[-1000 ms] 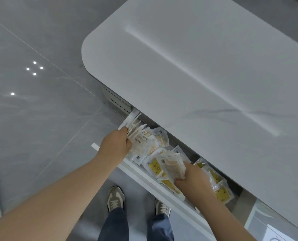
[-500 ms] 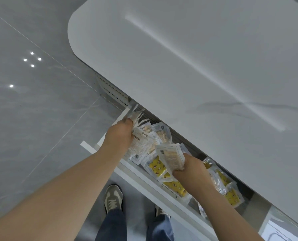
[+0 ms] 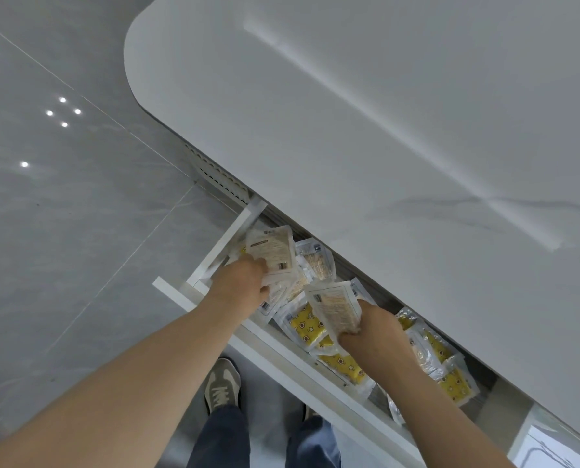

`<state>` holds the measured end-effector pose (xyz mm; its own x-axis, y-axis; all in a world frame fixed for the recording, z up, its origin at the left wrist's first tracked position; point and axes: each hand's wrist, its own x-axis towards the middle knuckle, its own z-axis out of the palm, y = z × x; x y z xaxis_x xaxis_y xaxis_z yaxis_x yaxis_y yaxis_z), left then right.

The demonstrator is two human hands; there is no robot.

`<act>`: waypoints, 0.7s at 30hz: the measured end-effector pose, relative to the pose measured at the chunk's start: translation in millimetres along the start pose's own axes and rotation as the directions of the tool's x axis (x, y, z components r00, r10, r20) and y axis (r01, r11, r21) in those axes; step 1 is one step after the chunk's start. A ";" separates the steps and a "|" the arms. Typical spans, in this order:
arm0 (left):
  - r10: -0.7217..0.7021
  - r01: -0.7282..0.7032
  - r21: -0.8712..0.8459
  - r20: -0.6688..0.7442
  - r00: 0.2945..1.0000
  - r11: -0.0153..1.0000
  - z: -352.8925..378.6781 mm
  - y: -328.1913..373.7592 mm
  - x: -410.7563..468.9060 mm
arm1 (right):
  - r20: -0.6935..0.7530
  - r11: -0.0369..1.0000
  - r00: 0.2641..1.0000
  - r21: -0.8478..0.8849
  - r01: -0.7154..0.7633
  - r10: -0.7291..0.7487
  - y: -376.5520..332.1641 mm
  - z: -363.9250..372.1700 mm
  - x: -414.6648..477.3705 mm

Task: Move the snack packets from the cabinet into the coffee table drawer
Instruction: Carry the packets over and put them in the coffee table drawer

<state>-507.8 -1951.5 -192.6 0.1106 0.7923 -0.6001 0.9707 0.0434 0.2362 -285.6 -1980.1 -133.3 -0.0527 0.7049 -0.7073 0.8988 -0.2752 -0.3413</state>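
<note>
The white coffee table drawer [image 3: 283, 361] stands pulled out under the table top, with several snack packets lying in it, some clear with beige contents, some yellow [image 3: 305, 324]. My left hand [image 3: 239, 287] is over the drawer's left end and grips a stack of beige packets [image 3: 271, 253], label side up. My right hand [image 3: 373, 331] is over the drawer's middle and holds another beige packet [image 3: 336, 307] by its lower end. More yellow packets [image 3: 454, 383] lie at the drawer's right end, partly under the table top.
The white coffee table top [image 3: 400, 130] overhangs the back of the drawer. Glossy grey floor tiles [image 3: 79, 231] lie to the left. My feet in grey shoes [image 3: 222, 386] stand just before the drawer front.
My left hand's packet stack has tipped from edge-on to lying flat, label up, deeper over the drawer's left end. The right hand's packet stays over the middle.
</note>
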 end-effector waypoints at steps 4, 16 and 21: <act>0.037 -0.038 -0.064 -0.010 0.999 0.997 -2.8 1.3 -1.3 | 0.017 1.000 1.000 0.004 -0.012 0.012 -2.3 1.9 2.0; 0.068 -0.072 -0.080 -0.046 0.997 0.994 -4.6 -9.1 -16.4 | 0.110 0.980 0.980 0.084 -0.178 0.169 -1.0 18.8 15.9; 0.054 -0.057 -0.059 -0.049 0.997 0.997 0.3 -10.8 -19.7 | 0.080 0.968 0.977 0.142 -0.207 0.197 5.6 30.5 17.8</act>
<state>-520.5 -1967.8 -183.6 0.1525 0.8221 -0.5486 0.9485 0.0342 0.3150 -294.8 -1989.0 -166.7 0.0906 0.5825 -0.8078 0.8192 -0.5048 -0.2721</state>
